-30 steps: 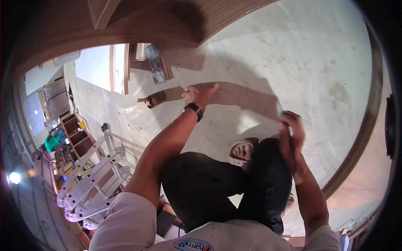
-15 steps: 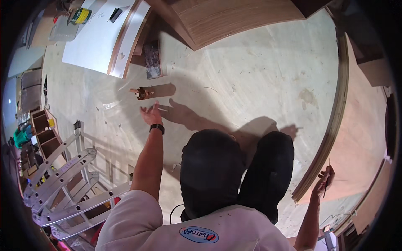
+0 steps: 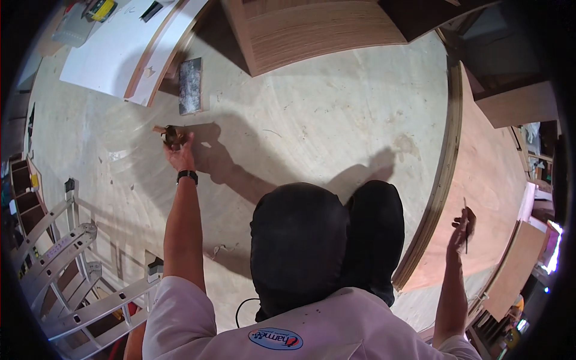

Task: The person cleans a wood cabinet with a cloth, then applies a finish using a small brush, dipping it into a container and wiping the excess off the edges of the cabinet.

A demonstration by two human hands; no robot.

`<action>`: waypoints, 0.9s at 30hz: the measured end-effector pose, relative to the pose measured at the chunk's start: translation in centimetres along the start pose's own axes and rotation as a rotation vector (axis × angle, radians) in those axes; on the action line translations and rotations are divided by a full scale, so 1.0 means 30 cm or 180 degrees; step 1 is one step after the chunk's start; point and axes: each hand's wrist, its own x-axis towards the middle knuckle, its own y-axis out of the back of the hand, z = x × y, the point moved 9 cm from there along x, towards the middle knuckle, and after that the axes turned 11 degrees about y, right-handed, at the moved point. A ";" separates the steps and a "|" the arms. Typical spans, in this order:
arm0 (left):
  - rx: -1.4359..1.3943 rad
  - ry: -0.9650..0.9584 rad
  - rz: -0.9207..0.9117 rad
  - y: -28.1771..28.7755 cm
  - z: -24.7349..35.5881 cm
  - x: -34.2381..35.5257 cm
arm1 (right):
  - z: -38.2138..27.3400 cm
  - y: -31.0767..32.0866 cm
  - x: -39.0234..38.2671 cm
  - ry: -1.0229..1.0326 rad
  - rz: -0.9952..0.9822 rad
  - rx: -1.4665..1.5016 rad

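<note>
My left hand (image 3: 180, 158) reaches forward with its fingers wrapped round a small round brown container (image 3: 174, 137) on the floor. A flat brown strip (image 3: 159, 129) sticks out at the container's top. The fingers partly hide its near side. Off to the right, my right hand (image 3: 461, 228) is closed round a slim dark stick-like tool (image 3: 466, 243) with a thin pale tip; its exact kind cannot be made out. This hand is over a pinkish plywood sheet (image 3: 486, 180).
An aluminium ladder (image 3: 60, 252) lies at left. A white board (image 3: 99, 69) and a grey-smeared block (image 3: 191, 87) are ahead of my left hand. A wooden cabinet part (image 3: 324, 36) stands at the far side. The plywood stack's thick edge (image 3: 441, 174) curves along the right.
My left hand has moved forward to the brown container and closed round it. My right hand still holds the slim tool. The whole view has shifted toward the right.
</note>
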 end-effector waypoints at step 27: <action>0.0138 -0.0022 -0.2134 -0.725 1.108 -0.872 | -1.078 -0.102 0.206 0.0588 -0.0792 0.2888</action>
